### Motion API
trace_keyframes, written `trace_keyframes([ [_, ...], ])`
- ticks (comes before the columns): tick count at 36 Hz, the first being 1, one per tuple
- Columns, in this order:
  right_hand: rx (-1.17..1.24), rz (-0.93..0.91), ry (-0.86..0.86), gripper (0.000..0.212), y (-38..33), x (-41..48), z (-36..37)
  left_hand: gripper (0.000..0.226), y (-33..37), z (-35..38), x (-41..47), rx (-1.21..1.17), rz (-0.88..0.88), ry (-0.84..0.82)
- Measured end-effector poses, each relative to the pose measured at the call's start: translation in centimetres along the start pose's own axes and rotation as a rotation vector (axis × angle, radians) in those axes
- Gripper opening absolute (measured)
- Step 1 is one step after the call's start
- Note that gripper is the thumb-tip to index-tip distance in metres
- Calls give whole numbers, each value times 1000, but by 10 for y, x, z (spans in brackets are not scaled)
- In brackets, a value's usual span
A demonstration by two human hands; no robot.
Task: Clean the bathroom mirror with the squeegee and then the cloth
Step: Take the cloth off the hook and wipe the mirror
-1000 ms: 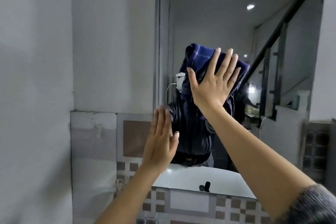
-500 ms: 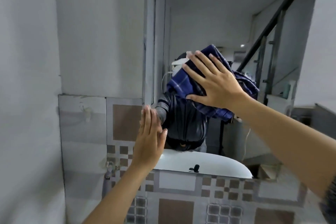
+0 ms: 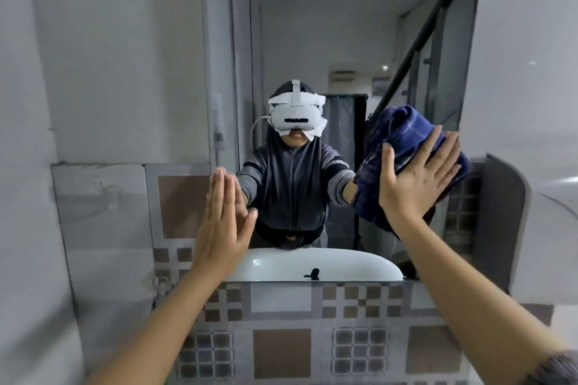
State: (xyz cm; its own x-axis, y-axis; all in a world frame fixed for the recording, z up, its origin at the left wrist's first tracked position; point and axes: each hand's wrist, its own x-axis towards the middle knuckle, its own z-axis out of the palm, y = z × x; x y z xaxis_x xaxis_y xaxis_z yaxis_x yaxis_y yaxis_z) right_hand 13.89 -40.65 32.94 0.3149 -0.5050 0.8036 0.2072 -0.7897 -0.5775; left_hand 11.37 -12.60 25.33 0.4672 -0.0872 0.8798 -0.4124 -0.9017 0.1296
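Cloth [image 3: 403, 147]: dark blue, bunched, soft and light by our judgement; we pin it against the mirror [image 3: 312, 40] at its right edge under our right hand [image 3: 416, 178], fingers spread flat. Left hand [image 3: 223, 216]: open, fingers together, resting near the mirror's left edge. Hold by palm pressure.

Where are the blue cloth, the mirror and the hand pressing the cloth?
blue cloth [image 3: 403, 131]: head view, upper folds above the fingers.
mirror [image 3: 312, 25]: head view, bare upper glass.
right hand [image 3: 416, 178]: head view, back of the hand.
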Motion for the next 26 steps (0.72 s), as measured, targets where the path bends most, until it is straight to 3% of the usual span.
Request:
trace_keyframes([
  [9,99,187,76,82,-37,-42,28,62,-11,-45,100,99,170,97],
  [12,117,174,100,81,-57,-42,32,62,-12,-64,136,116,225,147],
  [20,54,-215,-35,84,-133,-69,52,65,-18,-83,171,82,312,135],
  [26,-86,-722,-228,82,-127,-120,64,65,-13,-81,168,48,291,120],
])
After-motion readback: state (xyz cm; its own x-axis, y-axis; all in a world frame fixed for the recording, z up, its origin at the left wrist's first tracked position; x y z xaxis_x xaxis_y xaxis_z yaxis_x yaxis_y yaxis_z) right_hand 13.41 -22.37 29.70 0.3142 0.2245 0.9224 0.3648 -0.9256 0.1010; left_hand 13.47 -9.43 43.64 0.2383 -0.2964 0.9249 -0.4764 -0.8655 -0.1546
